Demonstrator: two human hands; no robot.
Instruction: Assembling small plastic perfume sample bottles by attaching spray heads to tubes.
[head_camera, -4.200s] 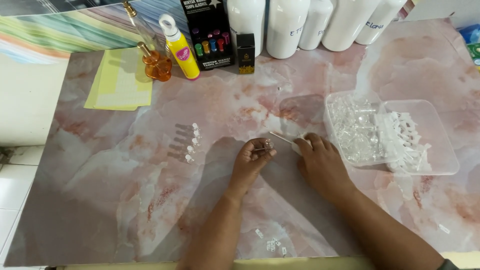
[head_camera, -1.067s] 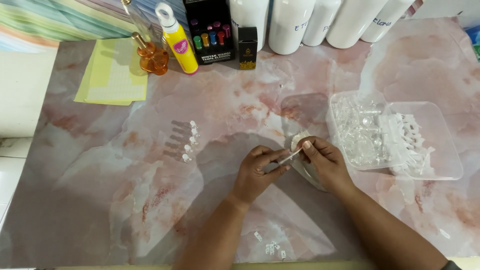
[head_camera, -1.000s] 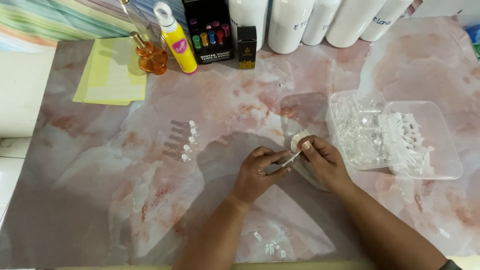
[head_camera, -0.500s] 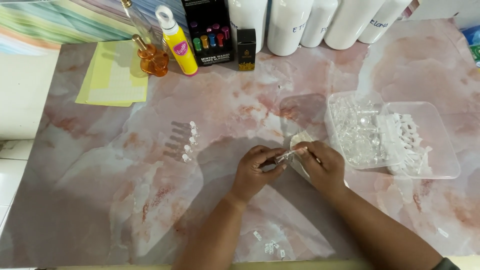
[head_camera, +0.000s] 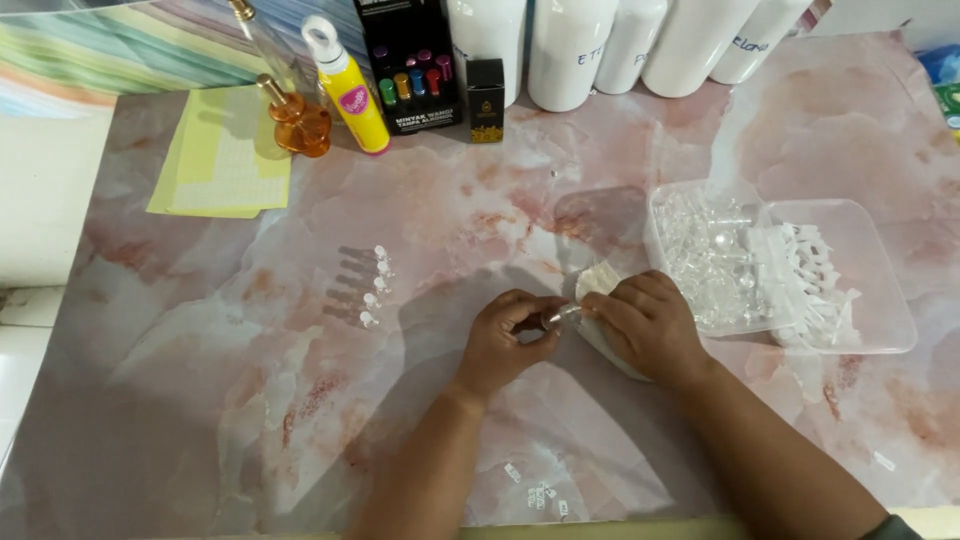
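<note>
My left hand (head_camera: 507, 340) and my right hand (head_camera: 648, 322) meet over the pink marble-patterned table (head_camera: 450, 210), both pinching a small clear vial (head_camera: 560, 314) between their fingertips. A white sheet of small stickers (head_camera: 598, 280) lies under and just behind my right hand. To the left, a short row of several small clear vials (head_camera: 372, 286) lies on the table. On the right, a clear plastic tray (head_camera: 880, 300) holds many clear vials and white caps.
At the back stand several white bottles (head_camera: 590, 45), a black box (head_camera: 410, 60), a small black box (head_camera: 486, 85), a yellow bottle (head_camera: 350, 90) and an amber glass bottle (head_camera: 295, 115). A yellow paper sheet (head_camera: 225, 165) lies back left. Tiny sticker scraps (head_camera: 538, 492) lie near the front edge.
Earlier my right hand held a thin stick-like tool toward the vial. Now both hands have closed together on the vial, and the tool is no longer visible.
</note>
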